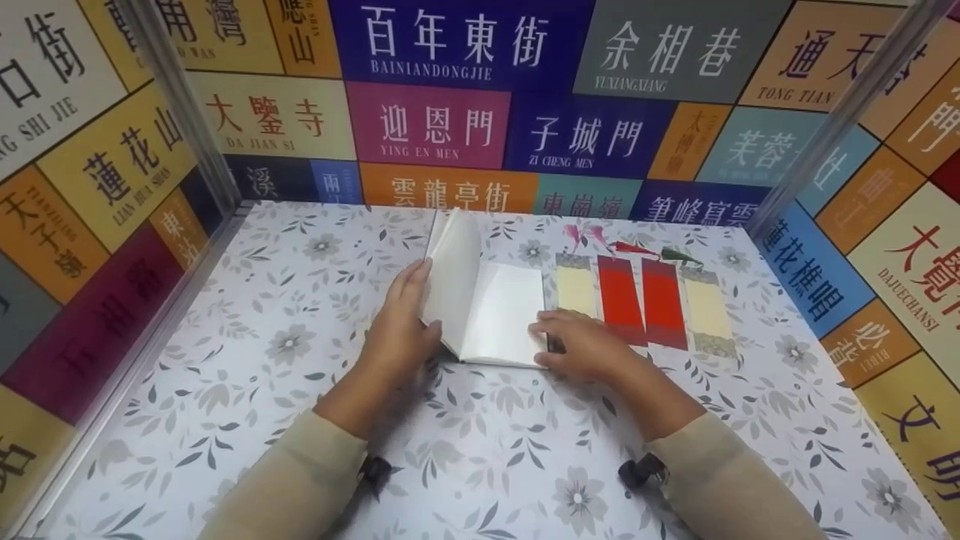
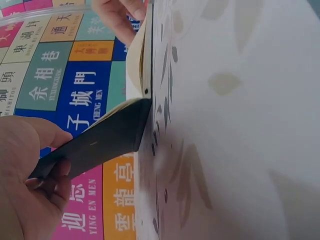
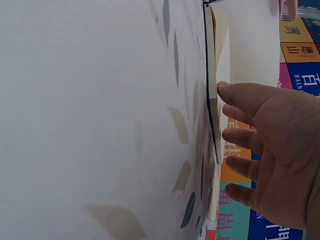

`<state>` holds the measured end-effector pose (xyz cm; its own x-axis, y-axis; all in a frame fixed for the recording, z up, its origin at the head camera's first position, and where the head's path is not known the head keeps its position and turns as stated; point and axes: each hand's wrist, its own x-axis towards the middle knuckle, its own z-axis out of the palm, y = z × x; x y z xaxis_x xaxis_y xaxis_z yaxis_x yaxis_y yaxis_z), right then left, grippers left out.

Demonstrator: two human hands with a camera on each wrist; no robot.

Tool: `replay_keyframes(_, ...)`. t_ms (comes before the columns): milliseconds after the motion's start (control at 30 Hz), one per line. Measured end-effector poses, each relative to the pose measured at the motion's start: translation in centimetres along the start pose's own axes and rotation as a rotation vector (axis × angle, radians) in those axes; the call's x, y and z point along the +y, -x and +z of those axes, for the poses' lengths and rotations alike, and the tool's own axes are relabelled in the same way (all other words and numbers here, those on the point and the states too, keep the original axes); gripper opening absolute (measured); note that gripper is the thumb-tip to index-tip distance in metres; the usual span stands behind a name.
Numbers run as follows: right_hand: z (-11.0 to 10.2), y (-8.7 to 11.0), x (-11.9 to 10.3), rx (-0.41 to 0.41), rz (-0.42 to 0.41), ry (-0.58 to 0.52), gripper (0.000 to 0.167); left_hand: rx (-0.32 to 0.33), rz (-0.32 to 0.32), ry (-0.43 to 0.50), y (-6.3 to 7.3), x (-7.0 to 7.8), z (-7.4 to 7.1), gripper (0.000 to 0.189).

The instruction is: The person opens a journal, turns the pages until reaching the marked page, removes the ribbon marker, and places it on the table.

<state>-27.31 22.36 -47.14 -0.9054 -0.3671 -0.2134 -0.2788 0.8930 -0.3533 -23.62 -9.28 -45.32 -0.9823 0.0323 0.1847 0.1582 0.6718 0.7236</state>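
Observation:
A notebook [image 1: 504, 311] with blank white pages and a dark cover [image 2: 95, 145] lies spread on the floral tabletop. My left hand [image 1: 405, 311] grips the raised left cover and its pages between thumb and fingers, tilting them up from the table. At the right-hand side, my right hand [image 1: 589, 341] rests by the page edge with its fingers spread and loosely bent. Its thumb tip [image 3: 223, 89] is right at the edge of the page block, seen in the right wrist view. The outer face of the lifted cover shows in the left wrist view.
Right of the notebook lie red bookmarks [image 1: 621, 296] and cream bookmarks [image 1: 706, 304] in a row, with pink, red and green tassels [image 1: 679, 256] at their top ends. Panels with coloured place-name signs [image 1: 442, 124] enclose the table at the back and sides.

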Motion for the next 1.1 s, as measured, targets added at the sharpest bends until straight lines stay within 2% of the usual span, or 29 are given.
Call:
replay_keyframes(100, -0.7, 0.2, -1.1, 0.061, -0.023, -0.045, 0.070, 0.000, -0.006, 0.038, -0.1, 0.6, 0.6, 0.105)
replay_keyframes(167, -1.3, 0.3, -2.1, 0.112, -0.067, -0.061, 0.071, 0.005, -0.011, 0.052, -0.2, 1.0, 0.8, 0.106)
replay_keyframes(300, -2.5, 0.4, -4.4, 0.191, -0.152, -0.060, 0.071, 0.003, -0.011, 0.026, -0.2, 1.7, 1.3, 0.103)
replay_keyframes(433, -3.1, 0.0, -6.5, 0.236, -0.261, -0.048, 0.071, 0.002, -0.005, -0.003, -0.2, 2.3, 1.8, 0.094)
replay_keyframes(567, -3.3, -0.7, -8.1, 0.258, -0.379, -0.037, 0.070, 0.004, 0.047, -0.034, -0.2, 2.4, 2.2, 0.087)
replay_keyframes(700, -3.2, -1.1, -8.8, 0.260, -0.462, 0.001, 0.068, 0.008, 0.135, -0.060, -0.1, 2.2, 2.4, 0.080)
replay_keyframes(767, -3.2, -1.2, -8.9, 0.254, -0.482, 0.021, 0.065, 0.009, 0.170, -0.061, -0.1, 1.9, 2.5, 0.079)
replay_keyframes(900, -3.0, -1.2, -8.5, 0.240, -0.465, 0.032, 0.060, -0.005, 0.206, -0.049, -0.2, 1.5, 2.4, 0.079)
replay_keyframes(1100, -3.0, -0.6, -7.4, 0.233, -0.402, -0.017, 0.059, -0.081, 0.206, -0.051, -0.2, 0.9, 2.1, 0.081)
